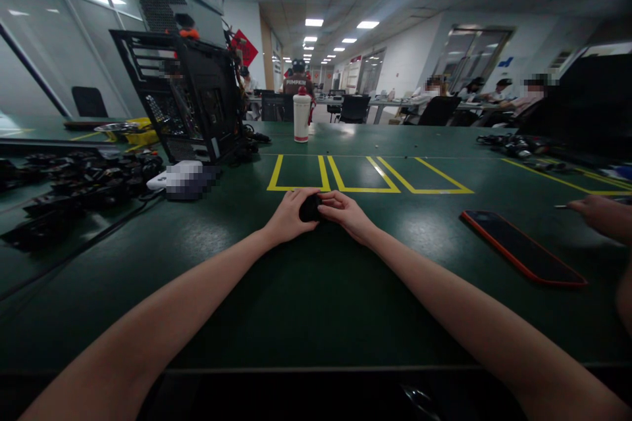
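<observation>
Both my hands meet over the middle of the green table, around a small black rounded object (309,208) whose kind I cannot make out. My left hand (289,216) wraps its fingers and thumb about the left side of it. From the other side, my right hand (347,214) pinches its right edge with bent fingers. Part of the object is hidden by the fingers. Just beyond the hands, yellow tape outlines (323,174) mark the table top.
At left stand an open black computer case (197,92), a heap of black parts (74,191) and a white-and-dark device (182,179). A white cup (301,118) is farther back. To the right lies an orange-edged phone (523,247), near another person's hand (605,216) holding a thin metal tool.
</observation>
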The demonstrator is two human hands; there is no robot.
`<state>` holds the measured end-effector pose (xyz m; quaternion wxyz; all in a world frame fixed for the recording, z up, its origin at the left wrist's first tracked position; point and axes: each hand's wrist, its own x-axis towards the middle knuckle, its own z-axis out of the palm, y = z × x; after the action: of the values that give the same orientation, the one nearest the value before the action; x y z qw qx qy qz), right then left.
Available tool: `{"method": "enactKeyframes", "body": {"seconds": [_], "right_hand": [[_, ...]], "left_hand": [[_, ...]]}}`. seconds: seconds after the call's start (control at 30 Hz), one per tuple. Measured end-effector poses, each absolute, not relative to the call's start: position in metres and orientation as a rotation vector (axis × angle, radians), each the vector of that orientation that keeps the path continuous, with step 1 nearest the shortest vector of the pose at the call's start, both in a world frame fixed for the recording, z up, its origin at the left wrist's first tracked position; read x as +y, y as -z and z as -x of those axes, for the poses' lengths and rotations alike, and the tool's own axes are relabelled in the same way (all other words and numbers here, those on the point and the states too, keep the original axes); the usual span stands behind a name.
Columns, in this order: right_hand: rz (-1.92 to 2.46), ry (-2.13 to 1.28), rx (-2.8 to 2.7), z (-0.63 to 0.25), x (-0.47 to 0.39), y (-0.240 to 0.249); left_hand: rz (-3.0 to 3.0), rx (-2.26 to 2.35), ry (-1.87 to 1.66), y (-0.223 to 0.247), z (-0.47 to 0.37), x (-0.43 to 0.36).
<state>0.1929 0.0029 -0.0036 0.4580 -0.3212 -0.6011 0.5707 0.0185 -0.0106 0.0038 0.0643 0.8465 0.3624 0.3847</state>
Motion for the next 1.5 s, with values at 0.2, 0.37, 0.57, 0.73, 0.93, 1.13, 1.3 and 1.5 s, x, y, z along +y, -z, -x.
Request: {"method": "enactKeyframes", "body": {"seconds": [0.2,0.37,0.57,0.73,0.93,1.13,1.3,1.5], "right_hand": [[0.806,-1.335,-1.498,-0.1905,0.0047,0.0048],[0.783,-1.344,-1.492,-0.1898,0.0059,0.0059],[0.794,-1.341,-1.517,-0.1912,0.0031,0.005],[0.803,-1.298,-1.535,-0.191,0.0043,0.0061],[0.816,-1.322,-1.521,-0.1895,0.0059,0.0055],[0.797,-1.325,-1.54,-0.1901,0.0032,0.0043],[0.779,-1.323,-1.556,-0.1913,0.004,0.0067],[0.793,-1.31,-1.503,-0.1916,0.0051,0.0077]], "left_hand": [[-2.572,1.068,-1.159,-0.0044,-0.0179,-0.011],[-2.594,1.018,-1.143,-0.0035,-0.0167,-0.0106],[-2.588,1.025,-1.148,-0.001,-0.0142,-0.0065],[-2.581,1.019,-1.168,-0.0014,-0.0139,-0.0066],[-2.598,1.005,-1.168,-0.0021,-0.0143,-0.0077],[-2.613,1.018,-1.165,-0.0016,-0.0138,-0.0068],[-2.622,1.029,-1.156,-0.0018,-0.0139,-0.0066],[-2.628,1.017,-1.159,-0.0025,-0.0141,-0.0067]]}}
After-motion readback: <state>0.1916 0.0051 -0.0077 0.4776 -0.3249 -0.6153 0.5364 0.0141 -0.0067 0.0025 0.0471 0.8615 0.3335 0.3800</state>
